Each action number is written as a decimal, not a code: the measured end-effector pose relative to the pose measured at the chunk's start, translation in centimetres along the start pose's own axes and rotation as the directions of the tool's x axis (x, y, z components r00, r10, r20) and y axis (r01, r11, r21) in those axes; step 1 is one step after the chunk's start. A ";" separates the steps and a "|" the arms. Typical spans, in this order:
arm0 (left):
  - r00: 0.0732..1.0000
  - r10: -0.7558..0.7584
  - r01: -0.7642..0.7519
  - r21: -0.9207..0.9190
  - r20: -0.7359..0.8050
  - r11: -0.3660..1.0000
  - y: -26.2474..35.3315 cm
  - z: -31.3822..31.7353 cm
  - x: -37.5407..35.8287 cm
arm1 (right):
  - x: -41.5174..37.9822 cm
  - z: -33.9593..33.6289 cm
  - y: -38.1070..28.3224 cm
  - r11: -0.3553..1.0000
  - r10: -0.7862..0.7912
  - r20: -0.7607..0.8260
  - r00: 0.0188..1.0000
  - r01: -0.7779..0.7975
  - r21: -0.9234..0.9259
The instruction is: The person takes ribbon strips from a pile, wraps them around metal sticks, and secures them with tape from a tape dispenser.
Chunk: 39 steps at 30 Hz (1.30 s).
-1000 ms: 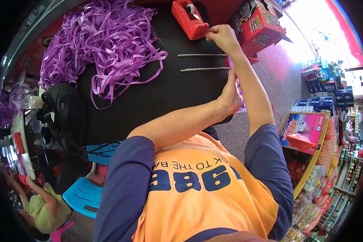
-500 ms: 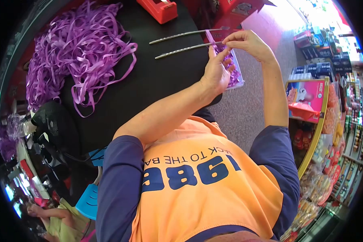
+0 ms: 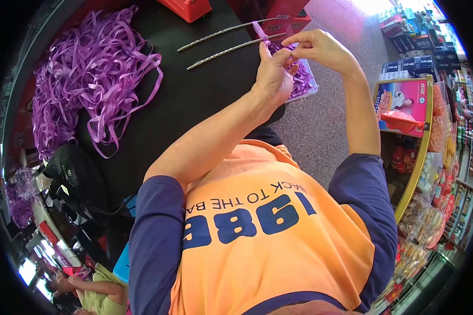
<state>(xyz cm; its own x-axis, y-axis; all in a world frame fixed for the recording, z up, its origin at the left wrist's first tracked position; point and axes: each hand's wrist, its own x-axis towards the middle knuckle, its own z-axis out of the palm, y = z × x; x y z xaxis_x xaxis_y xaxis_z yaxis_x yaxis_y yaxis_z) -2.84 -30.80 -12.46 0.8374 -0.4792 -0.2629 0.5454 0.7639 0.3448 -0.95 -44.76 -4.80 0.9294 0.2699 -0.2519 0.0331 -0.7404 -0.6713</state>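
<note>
Two thin twisted metal rods (image 3: 220,54) stick out over the black table, side by side. A strip of purple ribbon (image 3: 259,30) spans them near their right ends. My left hand (image 3: 274,76) is closed just below it, the thumb pressed to the ribbon by the nearer rod. Close by on the right, my right hand (image 3: 326,51) is pinched, its fingertips by the left hand's fingers. What lies in that pinch is too small to make out. Behind my left hand sits a clear plastic box (image 3: 306,93) with purple ribbon pieces (image 3: 301,79) in it, partly hidden.
A large tangled heap of purple ribbon (image 3: 89,79) lies on the black table (image 3: 168,105). A red tape dispenser (image 3: 189,8) stands at the far edge. Shelves of packaged goods and a pink box (image 3: 404,102) line the right. Another person (image 3: 100,291) is at lower left.
The whole view has shifted, so table, rods and heap sit further up and left. Both hands stay close together by the ribbon. The person at lower left has moved their arms.
</note>
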 end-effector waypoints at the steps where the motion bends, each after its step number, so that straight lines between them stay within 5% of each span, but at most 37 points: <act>1: 1.000 -0.003 0.003 -0.003 -0.010 1.000 -0.1 -0.1 0.1 | -0.3 0.0 0.0 1.000 0.000 -0.038 0.999 -0.001 -0.016; 3: 1.000 -0.007 0.007 -0.009 -0.017 1.000 0.0 0.0 0.1 | -0.8 -0.1 0.7 0.999 0.002 -0.078 0.997 -0.004 -0.034; 6: 0.998 -0.014 0.015 0.015 -0.061 1.000 0.0 0.1 0.0 | -1.3 0.8 2.8 0.987 -0.066 -0.197 0.978 0.093 0.130; 8: 0.998 -0.010 0.010 0.002 -0.065 1.000 -0.1 0.0 0.1 | -2.0 1.9 3.1 0.947 0.029 -0.241 0.970 0.051 0.319; 12: 1.000 0.002 -0.001 0.029 -0.014 1.000 -0.2 -0.3 0.3 | -2.6 3.3 3.2 0.871 0.065 -0.191 0.979 0.038 0.490; 14: 1.000 0.001 -0.001 0.019 0.001 1.000 -0.3 -0.3 0.2 | -2.8 3.1 3.5 0.913 0.146 -0.200 0.969 -0.054 0.404; 18: 1.000 -0.027 0.027 -0.002 0.000 1.000 0.1 0.0 -0.1 | -2.1 1.7 3.8 0.909 0.078 -0.175 0.981 0.002 0.416; 20: 0.993 -0.059 0.058 -0.015 -0.099 0.998 0.1 0.4 -0.4 | -1.4 0.2 3.2 0.913 -0.040 -0.201 0.979 0.118 0.390; 22: 0.998 -0.053 0.053 -0.012 -0.036 0.999 0.1 0.0 -0.3 | -0.1 -0.9 1.5 0.922 -0.099 -0.172 0.980 0.155 0.355; 24: 0.997 -0.061 0.060 -0.027 -0.047 0.998 0.0 0.1 -0.3 | 2.0 -1.7 0.2 0.938 -0.223 -0.013 0.975 0.218 0.269; 30: 0.999 -0.033 0.033 -0.017 -0.001 0.999 0.2 0.2 -0.5 | 8.3 -1.9 -1.4 0.974 -0.196 0.301 0.933 0.150 0.170; 32: 0.998 -0.049 0.050 0.004 -0.046 0.999 0.2 0.4 -0.6 | 9.4 -2.0 -1.2 0.988 -0.125 0.354 0.927 0.149 -0.041; 39: 0.998 -0.045 0.045 0.003 -0.038 0.999 0.2 0.3 -0.4 | 10.0 -1.3 -0.9 0.988 -0.048 0.282 0.958 0.088 -0.129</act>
<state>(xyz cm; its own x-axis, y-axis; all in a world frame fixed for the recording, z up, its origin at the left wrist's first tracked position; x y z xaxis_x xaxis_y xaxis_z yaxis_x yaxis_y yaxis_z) -3.06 -30.60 -12.05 0.8102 -0.4959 -0.3124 0.5825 0.7405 0.3352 8.79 -42.20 -5.81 0.7854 0.4676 -0.4055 0.1616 -0.7874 -0.5949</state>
